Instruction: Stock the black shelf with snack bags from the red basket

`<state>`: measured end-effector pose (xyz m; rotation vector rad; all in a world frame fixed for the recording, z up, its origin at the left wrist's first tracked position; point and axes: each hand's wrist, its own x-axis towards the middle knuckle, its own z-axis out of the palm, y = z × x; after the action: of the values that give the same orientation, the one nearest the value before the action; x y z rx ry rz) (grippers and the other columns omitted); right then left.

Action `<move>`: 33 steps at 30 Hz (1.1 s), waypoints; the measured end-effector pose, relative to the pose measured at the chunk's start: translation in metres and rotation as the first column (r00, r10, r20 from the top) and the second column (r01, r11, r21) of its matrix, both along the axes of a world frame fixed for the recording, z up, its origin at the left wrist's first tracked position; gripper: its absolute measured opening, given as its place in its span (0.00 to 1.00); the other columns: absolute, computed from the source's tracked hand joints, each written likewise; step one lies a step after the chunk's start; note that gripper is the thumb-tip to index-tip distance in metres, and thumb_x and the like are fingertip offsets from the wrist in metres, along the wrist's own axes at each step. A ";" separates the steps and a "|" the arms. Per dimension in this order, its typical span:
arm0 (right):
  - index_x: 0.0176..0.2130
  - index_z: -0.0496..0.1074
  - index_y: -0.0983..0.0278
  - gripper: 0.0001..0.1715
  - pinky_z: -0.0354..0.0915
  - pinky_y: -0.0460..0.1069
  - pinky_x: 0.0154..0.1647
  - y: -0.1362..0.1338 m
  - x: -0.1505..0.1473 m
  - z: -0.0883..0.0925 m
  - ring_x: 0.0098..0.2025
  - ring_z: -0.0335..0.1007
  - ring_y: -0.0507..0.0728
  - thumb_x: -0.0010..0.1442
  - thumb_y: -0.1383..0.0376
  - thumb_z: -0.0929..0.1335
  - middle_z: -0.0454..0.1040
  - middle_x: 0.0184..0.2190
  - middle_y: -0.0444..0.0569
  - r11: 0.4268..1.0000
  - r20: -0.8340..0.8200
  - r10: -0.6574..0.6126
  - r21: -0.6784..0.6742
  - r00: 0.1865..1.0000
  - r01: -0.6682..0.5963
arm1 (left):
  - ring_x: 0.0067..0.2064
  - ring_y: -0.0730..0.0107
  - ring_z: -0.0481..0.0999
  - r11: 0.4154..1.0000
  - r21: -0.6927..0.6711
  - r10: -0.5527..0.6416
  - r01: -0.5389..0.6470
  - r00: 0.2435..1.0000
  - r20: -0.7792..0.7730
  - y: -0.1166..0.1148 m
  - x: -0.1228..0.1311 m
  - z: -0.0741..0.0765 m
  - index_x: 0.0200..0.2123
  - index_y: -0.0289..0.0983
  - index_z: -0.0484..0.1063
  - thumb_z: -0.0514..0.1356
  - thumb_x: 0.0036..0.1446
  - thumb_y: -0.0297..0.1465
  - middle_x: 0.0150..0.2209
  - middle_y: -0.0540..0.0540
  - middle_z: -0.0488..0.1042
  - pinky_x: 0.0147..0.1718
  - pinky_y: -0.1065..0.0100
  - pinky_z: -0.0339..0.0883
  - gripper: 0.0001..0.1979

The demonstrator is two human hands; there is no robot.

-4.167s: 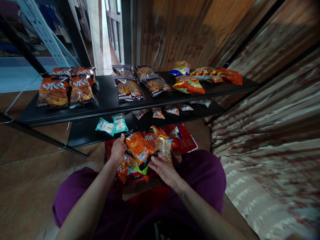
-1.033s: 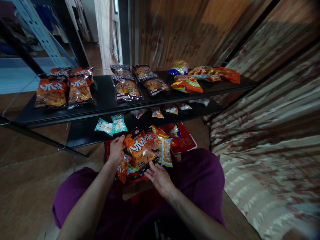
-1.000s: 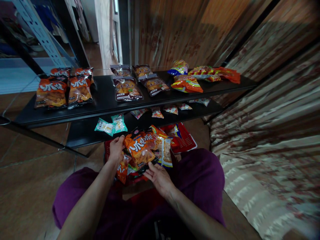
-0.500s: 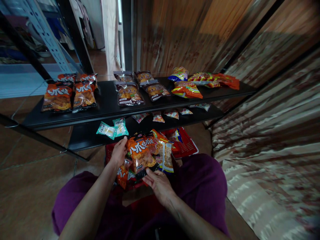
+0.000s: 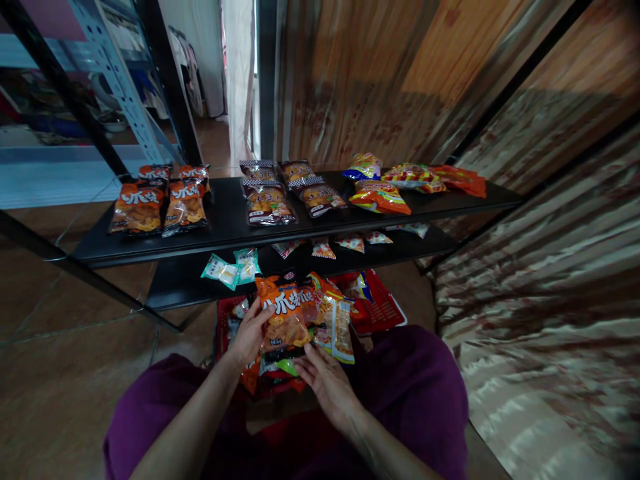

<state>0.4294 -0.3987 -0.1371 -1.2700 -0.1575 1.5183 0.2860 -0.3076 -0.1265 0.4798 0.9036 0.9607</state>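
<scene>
An orange snack bag (image 5: 287,320) with white lettering is upright, face toward me, above a red basket (image 5: 223,320) full of snack packets. My left hand (image 5: 250,331) grips its left edge with fingers curled. My right hand (image 5: 320,377) holds its bottom edge from below, fingers pinched. More packets, one with a clear window (image 5: 339,327), lie behind it in the basket. Both hands are over my purple-clad lap.
A black two-level shelf (image 5: 225,227) stands ahead. Its top holds matching orange bags (image 5: 137,208) left, brown bags (image 5: 267,200) middle, yellow and red bags (image 5: 380,195) right. Small packets (image 5: 230,270) lie on the lower level. Curtains hang right; tiled floor is left.
The orange bag has been turned from its back side to face me and raised upright. My view has tilted up, so shelf and hands sit lower in the picture.
</scene>
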 end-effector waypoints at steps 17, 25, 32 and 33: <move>0.63 0.55 0.54 0.39 0.66 0.56 0.53 0.120 -0.004 0.121 0.51 0.71 0.58 0.57 0.51 0.67 0.74 0.50 0.49 0.685 0.556 0.387 0.360 0.736 -0.633 | 0.41 0.62 0.77 0.906 0.409 0.229 -0.105 0.937 -0.266 0.061 -0.021 0.117 0.46 0.37 0.70 0.65 0.46 0.42 0.42 0.43 0.77 0.41 0.64 0.71 0.25; 0.53 0.67 0.57 0.23 0.68 0.54 0.49 0.300 -0.069 0.161 0.45 0.71 0.54 0.57 0.64 0.67 0.75 0.46 0.46 0.705 0.621 0.164 0.469 0.766 -0.532 | 0.37 0.66 0.77 0.819 0.568 0.435 -0.087 0.739 -0.514 0.198 -0.050 0.184 0.47 0.36 0.68 0.58 0.55 0.35 0.40 0.42 0.77 0.34 0.66 0.72 0.17; 0.52 0.67 0.58 0.22 0.69 0.51 0.43 0.390 -0.108 0.173 0.44 0.70 0.53 0.58 0.69 0.64 0.73 0.48 0.46 0.798 0.669 0.120 0.375 0.734 -0.472 | 0.40 0.64 0.77 0.816 0.574 0.530 -0.066 0.483 -0.697 0.272 -0.059 0.181 0.47 0.37 0.69 0.60 0.49 0.24 0.43 0.43 0.76 0.32 0.68 0.72 0.20; 0.52 0.67 0.58 0.22 0.69 0.51 0.43 0.396 -0.109 0.172 0.44 0.70 0.53 0.57 0.70 0.64 0.73 0.48 0.46 0.795 0.684 0.121 0.366 0.719 -0.483 | 0.41 0.63 0.77 0.811 0.584 0.541 -0.040 0.434 -0.721 0.280 -0.060 0.177 0.47 0.37 0.69 0.60 0.49 0.24 0.43 0.42 0.76 0.33 0.67 0.72 0.20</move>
<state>0.3203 -0.0028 0.0345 -1.2817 -1.2244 1.1234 0.2257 -0.0273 0.0507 1.3877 1.7412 1.3112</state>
